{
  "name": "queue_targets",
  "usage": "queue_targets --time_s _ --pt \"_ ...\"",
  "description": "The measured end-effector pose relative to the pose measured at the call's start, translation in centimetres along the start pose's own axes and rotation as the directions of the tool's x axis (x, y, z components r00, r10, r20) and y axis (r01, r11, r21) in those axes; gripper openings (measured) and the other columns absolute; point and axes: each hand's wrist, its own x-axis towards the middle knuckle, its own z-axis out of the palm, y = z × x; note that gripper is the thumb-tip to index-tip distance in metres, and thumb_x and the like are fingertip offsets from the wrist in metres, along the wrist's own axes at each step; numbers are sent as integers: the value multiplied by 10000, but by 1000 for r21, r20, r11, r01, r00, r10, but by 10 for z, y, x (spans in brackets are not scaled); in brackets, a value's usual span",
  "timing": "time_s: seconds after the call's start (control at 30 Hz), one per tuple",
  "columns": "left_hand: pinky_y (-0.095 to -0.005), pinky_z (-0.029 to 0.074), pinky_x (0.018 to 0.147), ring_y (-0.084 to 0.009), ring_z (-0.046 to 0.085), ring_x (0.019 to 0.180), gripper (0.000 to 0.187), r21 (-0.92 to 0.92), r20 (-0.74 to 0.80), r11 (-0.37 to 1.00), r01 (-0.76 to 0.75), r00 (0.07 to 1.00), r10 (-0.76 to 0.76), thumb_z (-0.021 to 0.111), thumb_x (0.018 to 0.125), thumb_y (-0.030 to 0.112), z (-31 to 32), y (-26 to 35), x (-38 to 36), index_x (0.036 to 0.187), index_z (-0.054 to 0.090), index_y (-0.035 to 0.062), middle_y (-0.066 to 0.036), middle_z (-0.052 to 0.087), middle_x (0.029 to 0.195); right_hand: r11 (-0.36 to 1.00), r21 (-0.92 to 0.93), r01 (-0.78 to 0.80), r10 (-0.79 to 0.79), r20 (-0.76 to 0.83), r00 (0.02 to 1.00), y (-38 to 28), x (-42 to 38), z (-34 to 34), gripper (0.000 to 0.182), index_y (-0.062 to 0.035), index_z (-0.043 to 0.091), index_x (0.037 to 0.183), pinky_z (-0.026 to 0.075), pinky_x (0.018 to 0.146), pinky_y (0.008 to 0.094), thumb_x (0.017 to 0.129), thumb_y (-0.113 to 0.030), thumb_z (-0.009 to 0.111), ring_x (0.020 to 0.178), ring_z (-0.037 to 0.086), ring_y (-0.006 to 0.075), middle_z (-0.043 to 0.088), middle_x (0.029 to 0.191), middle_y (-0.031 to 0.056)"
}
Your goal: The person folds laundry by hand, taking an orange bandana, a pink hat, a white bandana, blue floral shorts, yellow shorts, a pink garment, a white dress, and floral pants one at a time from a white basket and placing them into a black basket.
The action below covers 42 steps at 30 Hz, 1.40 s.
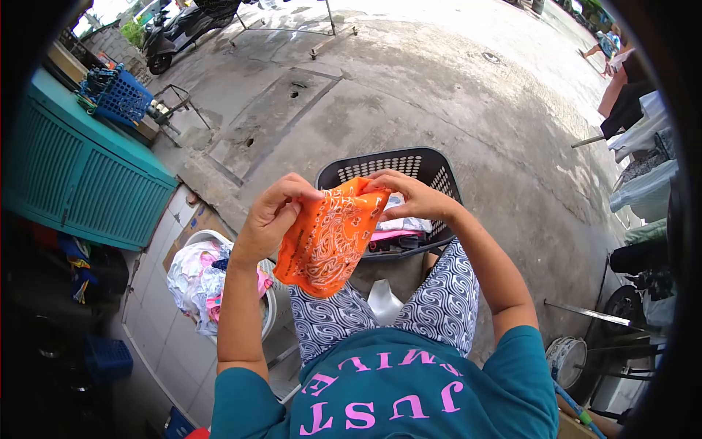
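An orange bandana [333,238] with a white paisley print hangs between my two hands, above my lap. My left hand [274,212] pinches its upper left edge between thumb and fingers. At its upper right corner, my right hand [406,196] grips the cloth with curled fingers. Just beyond my knees stands a dark laundry basket [446,175] with perforated sides; folded clothes [401,227] in white, pink and black lie in it. A white tub [272,311] heaped with crumpled laundry [196,274] is beside my left forearm.
Teal louvered shutters [88,172] stand at the left, with a blue basket [124,96] of hangers or clips on top. Clothes [643,161] hang along the right side. A motorbike [179,33] is parked far left; a person [607,45] is far right.
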Motion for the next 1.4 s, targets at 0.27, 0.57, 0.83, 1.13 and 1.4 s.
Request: queue_targets --time_s 0.27,0.57,0.83,1.13,1.4 --pt "-219 417 768 -104 526 843 192 186 -216 965 187 965 -146 460 776 -86 -32 -26 13 867 603 6 -45 533 914 977 150 -151 184 -244 952 9 -19 -40 194 -17 631 784 428 775 285 768 -209 644 858 545 167 598 927 65" --pt "-275 454 720 -157 569 823 165 306 -442 868 391 866 -234 590 731 20 1 -149 57 895 579 42 -42 571 844 959 99 -264 262 -666 699 63 -10 -44 135 -41 609 886 451 698 270 754 -55 585 797 572 164 595 852 64" --pt "-375 409 742 -248 543 866 181 802 -173 559 210 978 -118 595 671 39 78 -241 -2 841 572 95 -70 542 828 621 -570 -538 155 -584 797 128 -86 37 169 -98 562 803 420 751 353 646 -78 621 830 507 232 514 792 55" --pt "-367 406 803 -256 535 934 222 693 -37 687 219 962 -269 608 711 77 81 -199 -65 928 562 65 -72 559 945 682 -380 -624 457 -445 770 146 -115 114 211 -108 628 922 431 777 380 742 -218 616 943 529 264 584 919 68" --pt "-433 283 958 -275 415 1144 295 777 -344 468 422 906 -246 630 699 177 29 -185 -137 972 579 79 -97 502 1160 703 569 427 -325 -277 904 -129 -12 21 450 -18 489 1190 327 957 362 888 -350 446 1147 439 254 477 1214 141"
